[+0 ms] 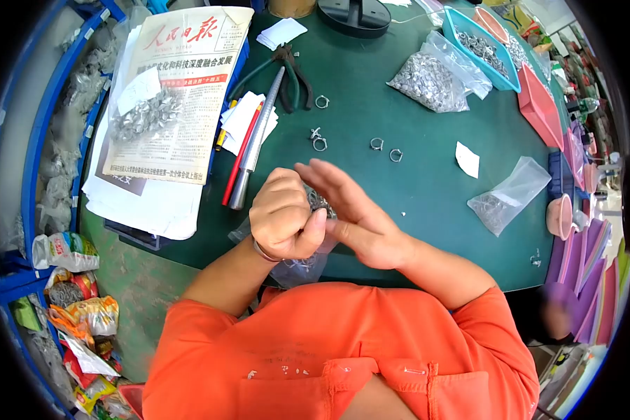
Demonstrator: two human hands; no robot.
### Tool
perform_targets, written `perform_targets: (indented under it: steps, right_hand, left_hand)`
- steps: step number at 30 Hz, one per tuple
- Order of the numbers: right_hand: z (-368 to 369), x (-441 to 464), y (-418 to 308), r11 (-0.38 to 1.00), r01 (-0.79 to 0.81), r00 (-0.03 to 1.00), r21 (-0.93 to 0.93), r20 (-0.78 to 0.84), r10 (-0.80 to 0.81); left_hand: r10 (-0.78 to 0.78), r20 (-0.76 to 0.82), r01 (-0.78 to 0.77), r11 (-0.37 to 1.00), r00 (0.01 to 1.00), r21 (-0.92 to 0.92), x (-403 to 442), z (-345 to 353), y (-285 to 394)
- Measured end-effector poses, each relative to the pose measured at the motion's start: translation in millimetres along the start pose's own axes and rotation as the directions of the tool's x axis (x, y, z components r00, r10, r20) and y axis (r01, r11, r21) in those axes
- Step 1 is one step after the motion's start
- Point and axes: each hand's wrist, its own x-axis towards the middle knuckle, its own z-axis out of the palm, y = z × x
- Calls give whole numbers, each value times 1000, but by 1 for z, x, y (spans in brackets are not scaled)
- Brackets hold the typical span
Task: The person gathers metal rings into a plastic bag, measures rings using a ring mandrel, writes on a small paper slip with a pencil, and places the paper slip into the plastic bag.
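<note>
My left hand [283, 213] is curled into a fist above the green table, its thumb bent across the front; what it holds, if anything, is hidden. Close against it on the right, my right hand [360, 217] has its fingers stretched out and nothing visible in them. Behind and below both hands lies a plastic bag of metal rings [301, 264], partly covered by them. Beyond the hands are loose rings: a pair touching [319, 143], one ring [376, 143], another [396, 155] and one farther back [322, 102].
A tapered metal rod [257, 140], a red pencil [243, 150] and green-handled pliers [287, 80] lie left of centre. Newspaper [189, 133] covers papers at the left. Bagged metal pieces [430, 80], a teal tray [509, 80] and a clear bag [511, 194] are at the right.
</note>
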Motion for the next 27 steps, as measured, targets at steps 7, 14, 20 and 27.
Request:
perform_targets:
  steps: [7, 14, 20, 27]
  right_hand:
    - [-32, -3, 17, 866, -390, 903, -312, -316, 292]
    - [1, -6, -26, 937, -349, 925, 22, -155, 348]
    - [6, 12, -38, 957, -241, 970, -160, -75, 232]
    - [-18, 90, -16, 555, 240, 959, -797, 106, -262]
  left_hand:
    - [-11, -53, 9, 1000, 999, -28, 3, -3, 3]
    - [114, -269, -98, 993, 956, 72, 16, -26, 37]
    - [-1, -53, 9, 990, 999, 138, 2, -47, 52]
    - [-66, 1, 65, 987, 998, 148, -15, -48, 56]
